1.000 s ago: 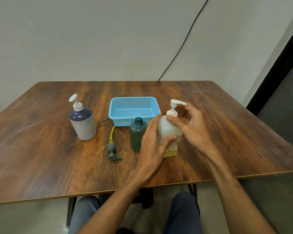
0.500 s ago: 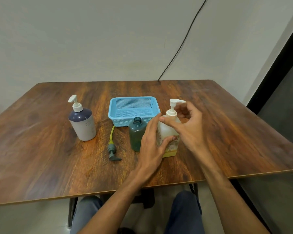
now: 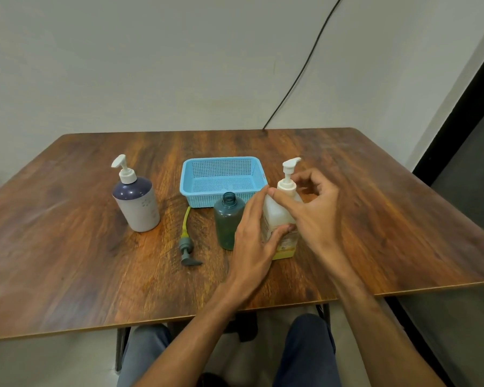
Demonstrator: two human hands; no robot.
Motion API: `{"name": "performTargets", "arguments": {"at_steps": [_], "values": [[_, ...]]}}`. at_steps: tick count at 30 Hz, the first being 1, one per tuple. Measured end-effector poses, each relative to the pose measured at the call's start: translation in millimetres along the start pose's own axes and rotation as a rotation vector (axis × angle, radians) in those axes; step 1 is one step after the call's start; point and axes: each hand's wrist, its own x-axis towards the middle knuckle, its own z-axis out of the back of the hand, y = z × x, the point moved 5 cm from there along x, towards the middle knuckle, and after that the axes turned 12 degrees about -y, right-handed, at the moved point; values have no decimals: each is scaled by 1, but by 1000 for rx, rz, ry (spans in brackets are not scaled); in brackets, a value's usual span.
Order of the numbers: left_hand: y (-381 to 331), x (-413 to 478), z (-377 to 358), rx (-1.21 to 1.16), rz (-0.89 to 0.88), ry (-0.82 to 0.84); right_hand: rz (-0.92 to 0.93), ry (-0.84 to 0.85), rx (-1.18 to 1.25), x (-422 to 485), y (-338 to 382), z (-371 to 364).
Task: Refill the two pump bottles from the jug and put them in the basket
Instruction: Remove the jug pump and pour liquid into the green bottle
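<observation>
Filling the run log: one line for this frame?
left hand: grips white pump bottle | right hand: pinches its collar | green bottle: open, pump on table | basket: no bottles

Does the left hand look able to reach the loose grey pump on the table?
Likely yes, though the left hand is busy gripping the white bottle; the grey pump lies close on its left with bare table between.

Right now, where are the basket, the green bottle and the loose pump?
basket point(image 3: 201, 198), head view, front wall.
green bottle point(image 3: 224, 224), head view, middle of its body.
loose pump point(image 3: 185, 244), head view, grey collar.
</observation>
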Motion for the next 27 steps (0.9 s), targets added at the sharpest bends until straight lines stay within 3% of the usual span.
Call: {"name": "performTargets", "arguments": {"at_steps": [5,11,17,23,27], "values": [[-1,0,1,-3,4,3,-76,145,59,9,-6,1],[2,0,0,-3,7,-3,50,-37,-34,-1,4,1],[0,0,0,0,-2,-5,-19,120,72,9,0,4],[0,0,0,-5,-3,-5,72,-22,-39,0,7,0],[-2,1,1,-9,-4,-3,-3,85,75,10,1,2]]}}
